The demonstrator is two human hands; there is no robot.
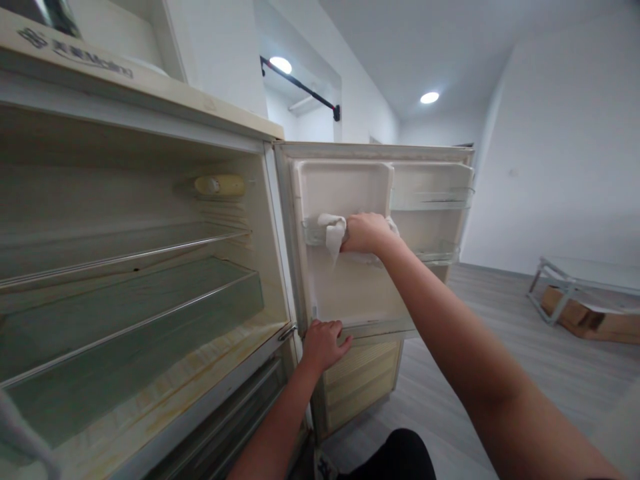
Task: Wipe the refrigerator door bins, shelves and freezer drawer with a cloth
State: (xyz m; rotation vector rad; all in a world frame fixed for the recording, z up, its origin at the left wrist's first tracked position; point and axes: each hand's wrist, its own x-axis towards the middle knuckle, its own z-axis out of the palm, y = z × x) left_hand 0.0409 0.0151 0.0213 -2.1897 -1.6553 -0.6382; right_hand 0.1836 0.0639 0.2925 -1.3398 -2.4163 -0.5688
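The refrigerator's upper door (350, 300) stands swung out to the right, its inner side facing me. With fingers curled, my right hand (367, 233) grips a white cloth (334, 233) against the small clear door shelf (314, 233); one end of the cloth hangs down on the left. My left hand (324, 343) rests at the lower left corner of the door, near the bottom shelf rim, with fingers apart and nothing in it.
To the left is the open refrigerator compartment, with a glass shelf (125, 259), a greenish clear drawer (200, 310) and yellow stains on its floor. A lower door (363, 383) also stands open. A glass-topped table (600, 275) with a cardboard box (590, 320) beneath is at right.
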